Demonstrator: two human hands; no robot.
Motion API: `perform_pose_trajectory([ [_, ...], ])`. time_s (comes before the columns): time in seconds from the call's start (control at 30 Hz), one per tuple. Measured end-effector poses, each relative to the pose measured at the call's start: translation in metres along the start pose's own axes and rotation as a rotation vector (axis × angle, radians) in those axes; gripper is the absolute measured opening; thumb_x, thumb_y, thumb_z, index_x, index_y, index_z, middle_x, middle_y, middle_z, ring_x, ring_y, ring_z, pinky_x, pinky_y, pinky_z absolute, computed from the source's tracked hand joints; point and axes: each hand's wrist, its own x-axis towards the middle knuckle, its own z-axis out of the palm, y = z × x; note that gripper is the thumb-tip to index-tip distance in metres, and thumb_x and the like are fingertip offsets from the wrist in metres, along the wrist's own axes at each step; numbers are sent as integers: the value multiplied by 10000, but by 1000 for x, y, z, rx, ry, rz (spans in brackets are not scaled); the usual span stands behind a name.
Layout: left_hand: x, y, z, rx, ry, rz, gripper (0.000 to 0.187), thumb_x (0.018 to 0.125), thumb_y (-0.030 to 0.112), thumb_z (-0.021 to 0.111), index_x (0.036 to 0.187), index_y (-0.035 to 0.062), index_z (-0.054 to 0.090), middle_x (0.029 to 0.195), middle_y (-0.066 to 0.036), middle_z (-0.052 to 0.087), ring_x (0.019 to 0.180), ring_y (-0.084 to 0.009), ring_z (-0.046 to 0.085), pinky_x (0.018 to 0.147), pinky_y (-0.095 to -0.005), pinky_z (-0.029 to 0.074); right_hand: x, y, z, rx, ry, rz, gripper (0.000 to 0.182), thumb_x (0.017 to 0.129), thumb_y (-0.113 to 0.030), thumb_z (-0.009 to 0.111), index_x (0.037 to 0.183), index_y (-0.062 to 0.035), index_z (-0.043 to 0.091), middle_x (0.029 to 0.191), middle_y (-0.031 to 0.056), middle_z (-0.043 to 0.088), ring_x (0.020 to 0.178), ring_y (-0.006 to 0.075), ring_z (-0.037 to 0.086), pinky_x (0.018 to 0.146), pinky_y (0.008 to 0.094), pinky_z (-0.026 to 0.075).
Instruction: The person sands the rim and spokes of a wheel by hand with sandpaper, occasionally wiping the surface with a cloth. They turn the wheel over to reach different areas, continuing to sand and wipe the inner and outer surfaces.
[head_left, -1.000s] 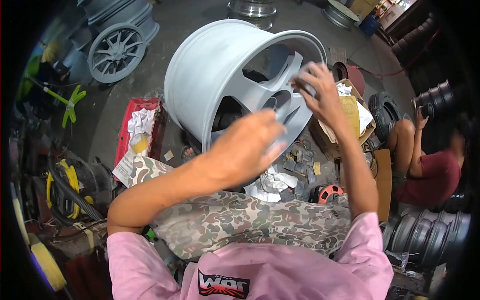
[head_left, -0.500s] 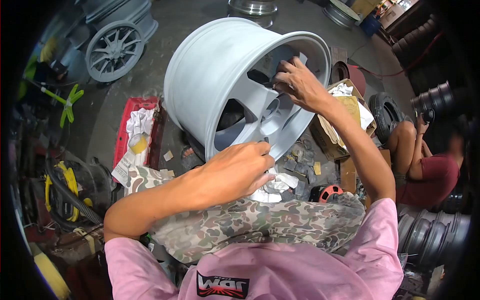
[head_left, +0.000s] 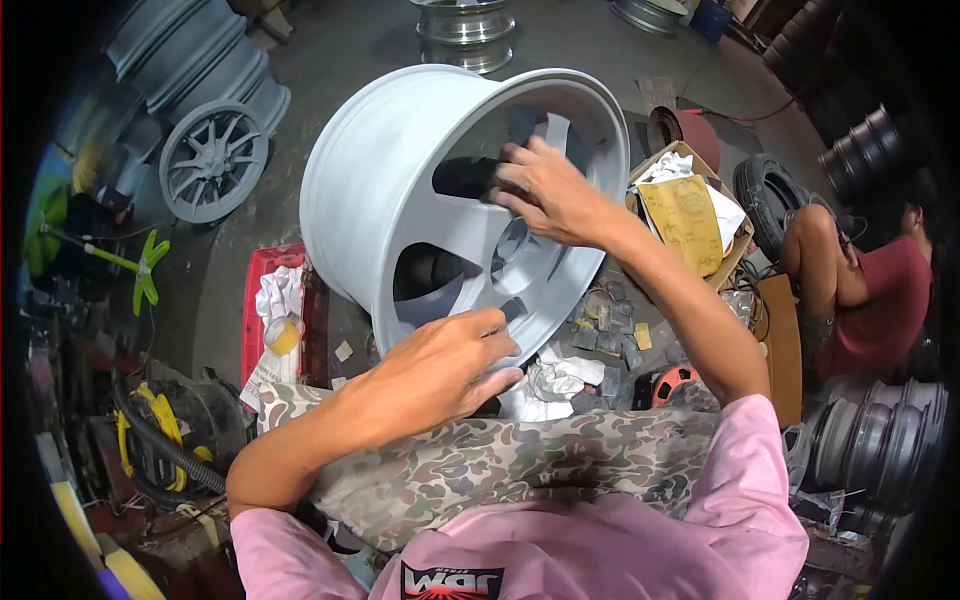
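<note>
A large wheel rim (head_left: 375, 170), coated pale grey, stands tilted in front of me with its spoked face toward the right. My left hand (head_left: 440, 365) is at the near lip, fingers bent and pinching a small dark grey piece of sandpaper (head_left: 513, 308) against the lower spoke area. Up at the spokes, my right hand (head_left: 555, 195) has its fingers curled over a spoke edge beside an opening. Motion blurs its fingertips, and I cannot tell what they hold.
Left of the rim is a red tray (head_left: 257, 300) with white rags. On the right are a cardboard box (head_left: 725, 262) of papers, a tyre (head_left: 768, 205) and a seated person (head_left: 875, 290). Used sandpaper squares (head_left: 610, 325) and a crumpled white cloth (head_left: 560, 380) lie below the rim.
The whole view has shifted, so the rim appears lower and further left. My right hand has shifted along the spoke, while my left stays near the lip with the sandpaper.
</note>
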Motion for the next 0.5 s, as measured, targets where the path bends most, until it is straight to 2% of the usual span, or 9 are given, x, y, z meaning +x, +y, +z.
perform_pose_trajectory([
  [0.07,4,1,0,-1,-20,-4,240,922,151,726,1039,-54,679,967,-195,589,893,-409,639,777,-481,520,9,-11,5,390,76,42,250,978,-228,597,1078,-22,697,1259,233,618,1243,431,533,1075,494,430],
  [0.1,6,0,1,-12,-33,-12,242,922,148,725,1048,-54,682,975,-197,593,902,-407,641,781,-479,521,14,-13,14,454,132,28,284,973,-247,592,1102,-18,700,1333,268,602,1342,452,496,1128,507,403],
  [0.2,9,-3,4,-30,-36,-10,244,921,147,726,1054,-52,686,985,-198,597,910,-410,641,786,-480,523,23,-22,14,555,122,96,296,968,-255,594,1122,-29,708,1377,287,582,1409,464,447,1180,516,352],
  [0.23,9,-3,3,-26,-39,-21,244,921,147,726,1054,-52,686,985,-198,597,910,-410,641,786,-480,523,16,-16,19,375,261,12,255,937,-216,591,1085,-78,745,1227,186,664,1284,412,541,1076,506,416],
  [0.27,9,-3,1,-34,-51,-32,245,921,149,725,1057,-52,687,986,-198,597,909,-411,640,789,-481,523,11,-12,11,383,262,4,255,937,-216,591,1085,-78,745,1227,186,664,1284,412,541,1076,506,416],
  [0.33,10,-4,0,-37,-55,-56,246,921,150,724,1060,-51,688,987,-198,597,907,-413,639,792,-482,523,1,-1,-9,64,-36,42,209,938,-205,624,1065,-97,750,1145,119,669,1131,342,572,944,459,436],
  [0.37,11,-4,0,-36,-68,-54,247,926,157,720,1058,-49,685,991,-194,596,911,-411,637,792,-480,524,-4,5,0,65,114,-47,155,933,-186,643,1017,-109,747,1074,73,646,1021,284,542,849,428,406],
  [0.5,17,-5,1,-4,-110,-42,250,941,180,705,1051,-43,675,1007,-179,588,933,-390,633,788,-467,528,-9,12,7,196,161,-40,105,936,-183,655,956,-112,729,1029,61,619,1035,267,535,874,422,395],
])
